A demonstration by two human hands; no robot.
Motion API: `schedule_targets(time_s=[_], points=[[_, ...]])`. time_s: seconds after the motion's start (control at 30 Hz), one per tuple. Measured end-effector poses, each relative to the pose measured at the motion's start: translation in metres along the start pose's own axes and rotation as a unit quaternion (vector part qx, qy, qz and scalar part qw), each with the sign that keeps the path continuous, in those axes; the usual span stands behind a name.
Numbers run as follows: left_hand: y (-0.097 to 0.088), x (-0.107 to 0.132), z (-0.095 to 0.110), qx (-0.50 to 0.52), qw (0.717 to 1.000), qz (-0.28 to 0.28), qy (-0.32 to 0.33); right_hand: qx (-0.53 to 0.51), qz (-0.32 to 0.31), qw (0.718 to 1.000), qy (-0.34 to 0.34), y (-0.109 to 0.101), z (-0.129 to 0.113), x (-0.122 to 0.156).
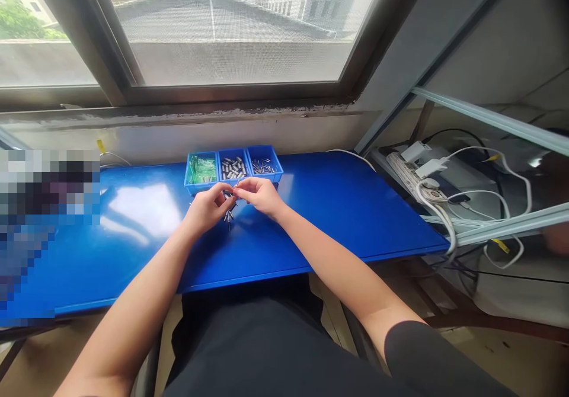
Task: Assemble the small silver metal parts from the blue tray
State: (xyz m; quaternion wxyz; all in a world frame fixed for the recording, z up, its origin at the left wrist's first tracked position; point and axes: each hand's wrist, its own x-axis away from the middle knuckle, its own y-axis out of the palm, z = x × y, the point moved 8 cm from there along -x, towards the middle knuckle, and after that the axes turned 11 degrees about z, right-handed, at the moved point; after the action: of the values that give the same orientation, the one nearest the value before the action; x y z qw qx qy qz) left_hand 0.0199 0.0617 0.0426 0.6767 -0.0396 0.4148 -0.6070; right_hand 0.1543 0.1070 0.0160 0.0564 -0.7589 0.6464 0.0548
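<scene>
My left hand [207, 208] and my right hand [260, 195] meet over the blue table [329, 207], fingertips almost touching. The right thumb and forefinger pinch a small metal part, its tip barely showing. Left fingers are closed in a pinch too; what they hold is too small and covered to make out. Beneath the hands lies a loose pile of small metal pieces [229, 214], partly hidden by the fingers. Just beyond stands a blue three-part bin [219, 175]: green plastic packets [201, 169] at left, short silver-and-dark cylinders [233, 167] in the middle, thin metal pins [263, 166] at right.
Behind the table is a wall under a window [240, 29]. On the right, a power strip [413, 175] with white plugs and tangled cables sits beside a metal frame [493, 118]. A blurred-out area [48, 207] covers the table's left end.
</scene>
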Motion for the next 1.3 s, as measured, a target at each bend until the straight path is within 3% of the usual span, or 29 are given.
schedule_targets(time_s=[0.13,0.4,0.6,1.3], points=[[-0.001,0.000,-0.001,-0.010,1.000,0.008,0.003,-0.048,-0.008,0.998,0.050,0.002,0.005,-0.001],[-0.001,-0.001,-0.006,-0.027,1.000,0.010,-0.010,-0.045,-0.022,0.997,0.053,0.006,0.004,0.001],[-0.001,-0.001,-0.011,-0.052,0.998,0.013,-0.017,-0.053,0.021,0.998,0.027,-0.001,-0.003,-0.001],[-0.008,-0.002,-0.007,-0.054,0.998,0.036,-0.015,-0.072,0.023,0.995,0.071,-0.002,0.003,0.000]])
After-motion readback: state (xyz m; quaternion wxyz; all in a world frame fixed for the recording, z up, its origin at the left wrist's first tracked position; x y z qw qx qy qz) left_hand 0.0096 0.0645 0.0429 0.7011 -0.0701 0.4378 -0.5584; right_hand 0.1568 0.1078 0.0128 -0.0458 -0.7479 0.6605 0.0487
